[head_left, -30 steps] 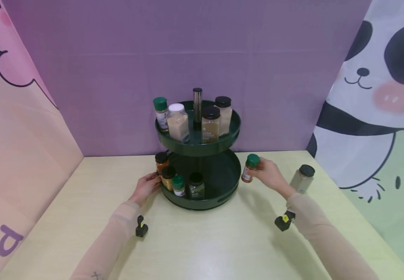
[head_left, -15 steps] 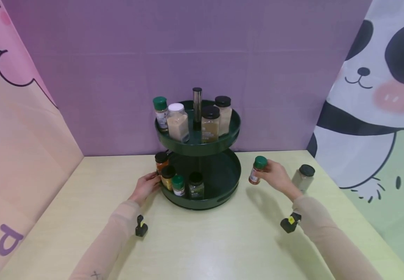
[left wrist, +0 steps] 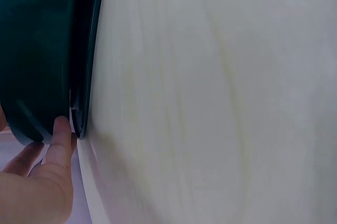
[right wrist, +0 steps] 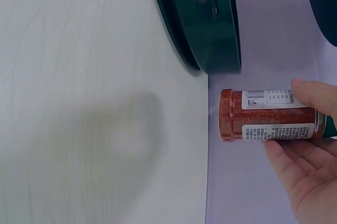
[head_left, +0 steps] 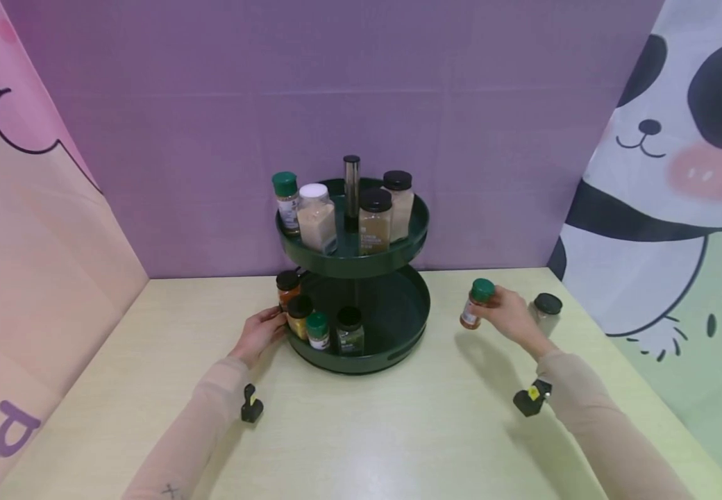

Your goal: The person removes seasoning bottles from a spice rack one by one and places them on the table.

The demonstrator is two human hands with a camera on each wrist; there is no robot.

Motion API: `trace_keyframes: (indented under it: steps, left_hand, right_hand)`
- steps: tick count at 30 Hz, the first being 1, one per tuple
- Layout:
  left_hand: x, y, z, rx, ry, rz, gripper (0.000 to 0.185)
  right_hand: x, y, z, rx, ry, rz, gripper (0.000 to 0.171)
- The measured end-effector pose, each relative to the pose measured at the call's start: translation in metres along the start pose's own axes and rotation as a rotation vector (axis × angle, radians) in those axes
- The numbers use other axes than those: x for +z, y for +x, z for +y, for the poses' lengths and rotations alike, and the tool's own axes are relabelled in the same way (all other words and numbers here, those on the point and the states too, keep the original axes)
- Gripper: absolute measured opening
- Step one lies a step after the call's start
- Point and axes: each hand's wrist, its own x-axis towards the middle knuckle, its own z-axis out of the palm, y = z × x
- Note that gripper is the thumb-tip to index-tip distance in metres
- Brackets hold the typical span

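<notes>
Right hand (head_left: 509,314): a green-capped jar of red spice (head_left: 476,303) is gripped near its cap, fingers curled round it; the jar is held upright above the table (head_left: 398,430), to the right of the rack and apart from it.
Left hand (head_left: 259,334): fingers are laid loosely extended against the rim of the lower tray (head_left: 361,362).
Two-tier green rack (head_left: 353,258): spice jars are carried on both trays.
Black-capped jar (head_left: 545,312): seen just behind the right hand, on the table.

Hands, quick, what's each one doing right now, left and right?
Left hand: open, fingers resting against the rim of the rack's lower tray.
Right hand: gripping the green-capped spice jar, lifted off the table.
</notes>
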Motion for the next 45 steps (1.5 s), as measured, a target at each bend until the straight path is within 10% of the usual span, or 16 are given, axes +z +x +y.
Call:
trace_keyframes:
  steps: [45]
  left_hand:
    - [0.001, 0.000, 0.000, -0.004, -0.016, 0.004, 0.051]
  right_hand:
    - [-0.013, -0.014, 0.053, 0.108, -0.074, 0.077, 0.045]
